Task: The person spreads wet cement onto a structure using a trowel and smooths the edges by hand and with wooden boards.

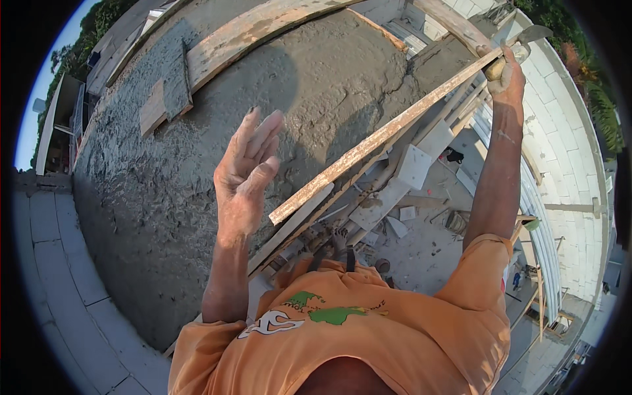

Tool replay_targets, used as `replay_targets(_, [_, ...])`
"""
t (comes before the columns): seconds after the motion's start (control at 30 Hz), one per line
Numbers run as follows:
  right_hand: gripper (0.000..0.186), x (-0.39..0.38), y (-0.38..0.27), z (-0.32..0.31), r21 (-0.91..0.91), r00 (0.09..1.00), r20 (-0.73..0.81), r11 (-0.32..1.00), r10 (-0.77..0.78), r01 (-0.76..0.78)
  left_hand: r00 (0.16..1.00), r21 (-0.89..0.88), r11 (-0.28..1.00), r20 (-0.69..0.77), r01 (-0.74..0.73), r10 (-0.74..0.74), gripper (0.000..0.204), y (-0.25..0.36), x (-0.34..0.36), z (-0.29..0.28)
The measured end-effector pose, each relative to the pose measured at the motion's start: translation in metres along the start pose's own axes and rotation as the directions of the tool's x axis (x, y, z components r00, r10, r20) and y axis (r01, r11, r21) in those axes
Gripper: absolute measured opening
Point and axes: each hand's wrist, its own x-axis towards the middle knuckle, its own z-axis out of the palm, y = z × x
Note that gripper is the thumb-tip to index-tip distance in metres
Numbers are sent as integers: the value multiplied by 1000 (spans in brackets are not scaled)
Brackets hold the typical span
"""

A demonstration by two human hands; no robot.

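Note:
My left hand (245, 172) is raised over the wet grey concrete (171, 217), palm partly turned, fingers stretched out and nothing in them. Off to the upper right, my right hand (508, 76) is closed around a trowel, whose metal blade (534, 34) sticks out past the fingers. The same hand grips the far end of a long wooden batten (382, 135), smeared with dried mortar. This batten slants down to the left, and its near end hangs free beside my left wrist. Both hands look dusted with cement.
Planks (230, 49) lie across the far side of the concrete. A formwork board (289, 227) runs along its near edge. Beyond that is a drop to a lower floor (421, 243) strewn with rubble and offcuts. Pale block walls (72, 257) stand left and right.

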Motion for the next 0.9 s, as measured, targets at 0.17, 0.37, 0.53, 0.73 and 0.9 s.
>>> replay_targets(0.17, [39,31,8,-39,-17,1000,-5,1000,3,-3,989,338,941,135,12,-62,60,9,-24,-3])
replay_targets(0.37, [42,82,36,-73,-137,983,-95,980,-160,146,946,721,692,247,-36,-208,41,-27,-11,43])
replay_targets(0.53, [44,-17,16,-28,205,897,396,971,-197,123,930,799,525,365,-293,-37,32,-53,-5,45])
replay_targets(0.73, [43,-19,19,-24,127,864,501,992,-48,-18,917,822,460,397,-336,-40,29,-56,1,47])
replay_targets(0.9, [43,-8,32,-33,59,876,479,998,-60,36,911,827,472,399,-305,-109,29,-58,5,56])
